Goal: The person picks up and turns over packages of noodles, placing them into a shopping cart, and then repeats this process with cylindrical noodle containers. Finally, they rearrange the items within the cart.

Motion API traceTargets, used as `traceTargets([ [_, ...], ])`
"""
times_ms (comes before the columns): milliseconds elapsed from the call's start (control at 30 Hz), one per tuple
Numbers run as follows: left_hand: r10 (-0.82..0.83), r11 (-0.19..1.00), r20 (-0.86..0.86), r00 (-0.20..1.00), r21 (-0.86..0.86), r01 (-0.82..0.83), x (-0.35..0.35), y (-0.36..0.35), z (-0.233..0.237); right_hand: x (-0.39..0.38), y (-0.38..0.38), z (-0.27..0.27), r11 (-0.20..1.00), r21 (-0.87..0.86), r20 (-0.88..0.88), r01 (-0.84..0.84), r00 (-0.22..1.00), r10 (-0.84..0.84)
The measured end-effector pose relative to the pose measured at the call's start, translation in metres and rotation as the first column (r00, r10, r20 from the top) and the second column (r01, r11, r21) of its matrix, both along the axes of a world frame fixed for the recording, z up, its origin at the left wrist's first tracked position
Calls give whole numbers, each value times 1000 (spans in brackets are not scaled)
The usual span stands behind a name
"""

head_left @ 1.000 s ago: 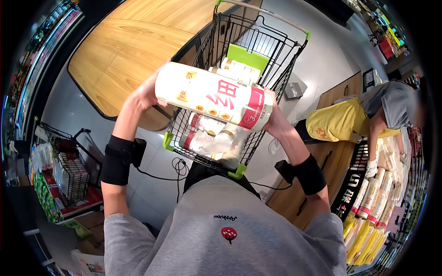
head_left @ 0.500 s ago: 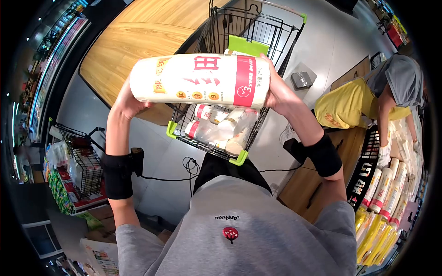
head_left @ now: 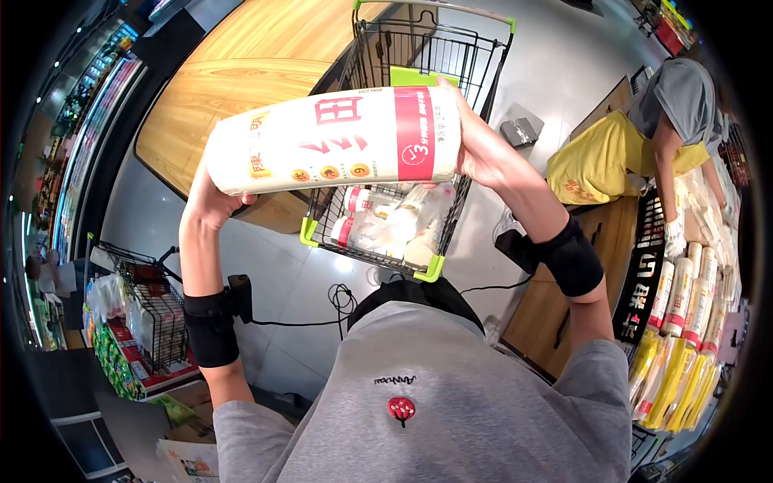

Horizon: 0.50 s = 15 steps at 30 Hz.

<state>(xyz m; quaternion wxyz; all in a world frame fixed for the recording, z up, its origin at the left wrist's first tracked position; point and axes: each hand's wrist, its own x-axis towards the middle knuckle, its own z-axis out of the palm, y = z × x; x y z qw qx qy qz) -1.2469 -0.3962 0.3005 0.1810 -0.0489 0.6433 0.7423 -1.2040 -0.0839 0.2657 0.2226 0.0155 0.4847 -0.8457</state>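
A large white noodle pack (head_left: 330, 137) with a pink band and red characters lies crosswise between my hands, held up over a black wire shopping cart (head_left: 310, 231) with green corners. My left hand (head_left: 211, 197) grips the pack's left end, its thumb showing below. Around the right end is my right hand (head_left: 475, 149), fingertips at the top edge. Below the pack, several smaller white rolls with pink bands (head_left: 362, 200) and clear plastic wrap sit in the cart. The pack hides part of the cart.
A wooden table (head_left: 233, 76) stands at upper left. At right, a person in a yellow apron (head_left: 600, 169) bends over a display of noodle packs (head_left: 680, 302). Another cart (head_left: 153, 306) is at left. A dark box (head_left: 519, 133) lies on the floor.
The pack and both my hands have shifted slightly left, the pack's left end now lower. The cart sits a little differently in view. The person at right has their arms in the display still.
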Motion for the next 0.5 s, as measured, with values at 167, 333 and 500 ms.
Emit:
traceTargets([
  [167, -60, 998, 29, 998, 18, 60, -8, -13, -15, 20, -25, -1, 942, 155, 15, 297, 953, -303],
  [333, -190, 982, 104, 976, 0, 191, -7, 10, -53, 76, -7, -50, 932, 162, -38, 324, 946, -322],
  [500, -475, 850, 172, 863, -164, 500, 24, 100, -102, 203, 11, -95, 663, 198, -7, 722, 678, -735],
])
